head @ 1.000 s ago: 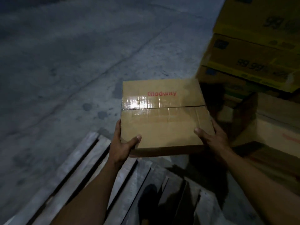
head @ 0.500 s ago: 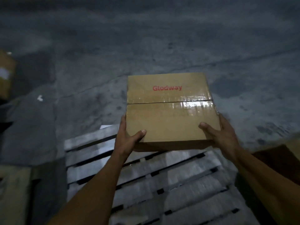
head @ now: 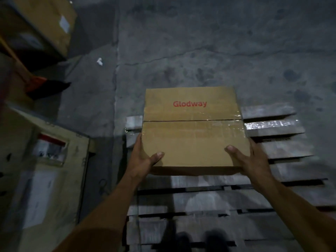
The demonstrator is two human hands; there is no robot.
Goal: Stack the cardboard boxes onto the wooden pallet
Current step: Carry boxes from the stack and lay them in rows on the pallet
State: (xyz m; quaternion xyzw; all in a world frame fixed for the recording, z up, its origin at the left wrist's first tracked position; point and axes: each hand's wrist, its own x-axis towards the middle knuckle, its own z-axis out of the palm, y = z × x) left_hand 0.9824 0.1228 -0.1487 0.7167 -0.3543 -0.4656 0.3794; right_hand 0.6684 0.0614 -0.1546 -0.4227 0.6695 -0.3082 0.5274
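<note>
I hold a brown cardboard box with red "Glodway" lettering and a taped top seam out in front of me. My left hand grips its near left corner, thumb on top. My right hand grips the near right corner the same way. The box hangs over the far left part of the wooden pallet, whose grey slats lie on the floor below and to the right. Whether the box touches the slats is hidden by the box itself.
A large pale box with labels lies close on the left of the pallet. Another brown box stands at the top left, with an orange and black object beneath it. Concrete floor stretches beyond. My feet stand on the pallet's near slats.
My view has swung left, from stacked yellow boxes on the right to the pallet seen square on. The box stays in both hands and now sits over the pallet's far left slats.
</note>
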